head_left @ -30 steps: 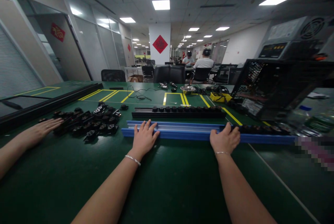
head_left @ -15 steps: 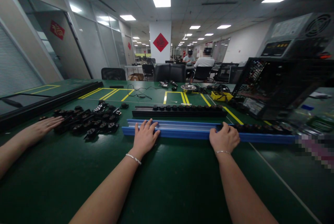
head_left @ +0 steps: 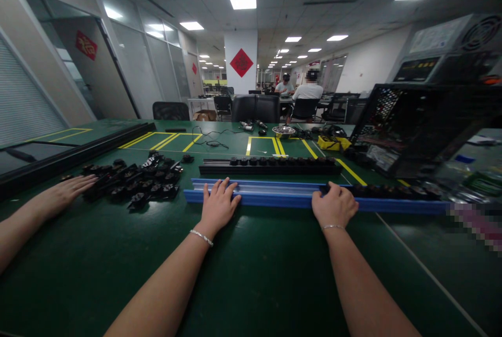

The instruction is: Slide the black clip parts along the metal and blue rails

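A long blue rail [head_left: 278,202] with a pale groove lies across the green table before me. My left hand [head_left: 219,201] rests over its left part, fingers spread across to the far edge and thumb on the near side. Farther right, my right hand [head_left: 335,205] is curled over the rail, closed on a small black part [head_left: 324,189] in the groove, mostly hidden by the fingers. To the right of that hand, a row of similar black parts [head_left: 396,192] sits in the rail.
Behind the blue rail lies a black rail [head_left: 270,168] holding several black parts. Another person's hand [head_left: 72,190] touches a pile of black parts [head_left: 145,180] at left. An open computer case [head_left: 423,127] stands at right, near a yellow box [head_left: 329,143] and a metal bowl [head_left: 283,132].
My right hand has shifted slightly left along the blue rail, with the small black part showing a little farther left. My left hand and the other person's hand look nearly still.
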The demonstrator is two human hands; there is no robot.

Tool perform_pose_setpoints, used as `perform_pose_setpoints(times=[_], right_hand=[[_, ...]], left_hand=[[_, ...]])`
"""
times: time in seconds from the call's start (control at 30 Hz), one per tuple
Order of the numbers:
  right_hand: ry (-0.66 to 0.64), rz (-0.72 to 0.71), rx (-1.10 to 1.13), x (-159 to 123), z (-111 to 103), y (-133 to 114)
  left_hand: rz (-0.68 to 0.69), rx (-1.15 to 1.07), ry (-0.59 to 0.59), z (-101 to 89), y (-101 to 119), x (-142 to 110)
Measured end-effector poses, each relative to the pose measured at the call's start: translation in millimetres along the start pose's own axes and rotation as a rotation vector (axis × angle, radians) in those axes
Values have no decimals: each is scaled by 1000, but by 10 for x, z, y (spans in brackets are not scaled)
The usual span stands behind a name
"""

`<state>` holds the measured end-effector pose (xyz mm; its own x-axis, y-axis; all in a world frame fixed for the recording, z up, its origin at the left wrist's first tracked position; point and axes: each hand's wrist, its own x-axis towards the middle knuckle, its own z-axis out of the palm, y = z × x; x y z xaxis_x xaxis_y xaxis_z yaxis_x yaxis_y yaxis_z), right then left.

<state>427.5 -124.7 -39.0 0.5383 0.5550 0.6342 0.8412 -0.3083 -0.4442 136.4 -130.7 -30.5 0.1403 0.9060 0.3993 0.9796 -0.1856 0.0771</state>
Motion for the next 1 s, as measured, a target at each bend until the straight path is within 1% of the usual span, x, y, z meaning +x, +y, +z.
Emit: perform_pose_setpoints(times=[0.17, 0.33, 0.63, 0.83, 1.0], right_hand=[[-70, 34, 16, 2, -9, -15], [-114, 44, 14, -11, -24, -36], [-136, 7, -15, -32, -97, -106], [-110, -16, -49, -51, -62, -108], [-135, -58, -55, -74, -81, -142]], left_hand=[[4, -4, 3, 13, -15, 0], [9, -4, 14, 23, -21, -2], [18, -3, 18, 26, -22, -3], [22, 19, 44, 42, -19, -9], [31, 25, 56, 43, -20, -12]])
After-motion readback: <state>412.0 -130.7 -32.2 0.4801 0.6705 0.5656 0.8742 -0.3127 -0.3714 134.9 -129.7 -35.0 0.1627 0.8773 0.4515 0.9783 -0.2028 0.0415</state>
